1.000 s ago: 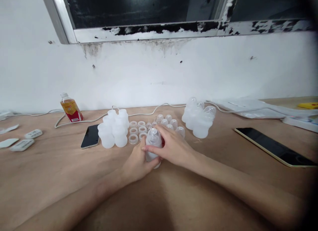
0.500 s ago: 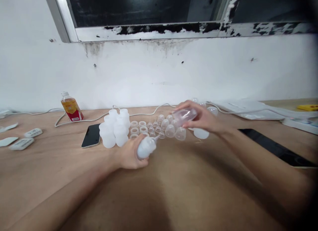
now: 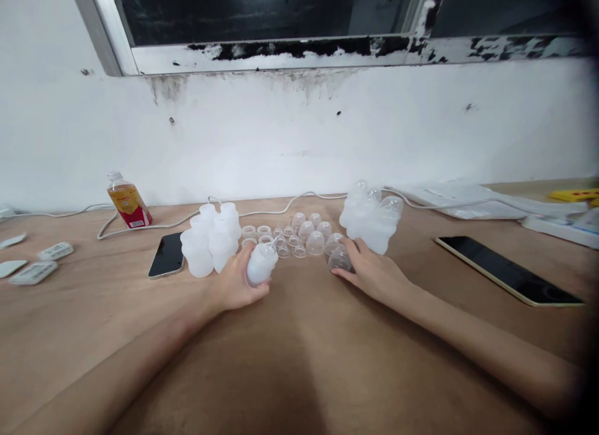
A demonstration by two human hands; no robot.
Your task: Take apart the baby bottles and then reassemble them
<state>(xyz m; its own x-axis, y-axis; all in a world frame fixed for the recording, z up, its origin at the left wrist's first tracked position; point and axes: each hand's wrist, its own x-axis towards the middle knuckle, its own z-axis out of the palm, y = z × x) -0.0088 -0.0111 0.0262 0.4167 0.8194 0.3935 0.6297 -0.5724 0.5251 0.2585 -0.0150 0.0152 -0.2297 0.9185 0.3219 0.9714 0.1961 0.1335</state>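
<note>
My left hand [image 3: 241, 279] is closed around a white baby bottle [image 3: 262, 263], tilted, with a clear teat at its upper end. My right hand [image 3: 369, 266] has its thumb and fingers around a clear dome-shaped bottle cover [image 3: 340, 259], low at the right front of the group of covers. More clear covers [image 3: 315, 243] stand open side down beside it. Small clear teats [image 3: 298, 251] sit left of the covers, and white collar rings [image 3: 248, 231] lie left of those, partly hidden by my left hand. Several white bottle bodies [image 3: 219, 238] stand behind my left wrist.
Bottles topped with clear covers [image 3: 374, 219] stand at the back right. A phone [image 3: 167, 255] lies left, a larger dark-screened device [image 3: 505, 269] right. A drink bottle [image 3: 130, 201], a cable [image 3: 276, 214], plastic bags [image 3: 449, 201] and a power strip [image 3: 561, 230] lie along the wall.
My right hand has come down and nearer with the clear cover, uncovering the topped bottles behind it. My left hand keeps the baby bottle, now tipped more upright. The view has shifted slightly.
</note>
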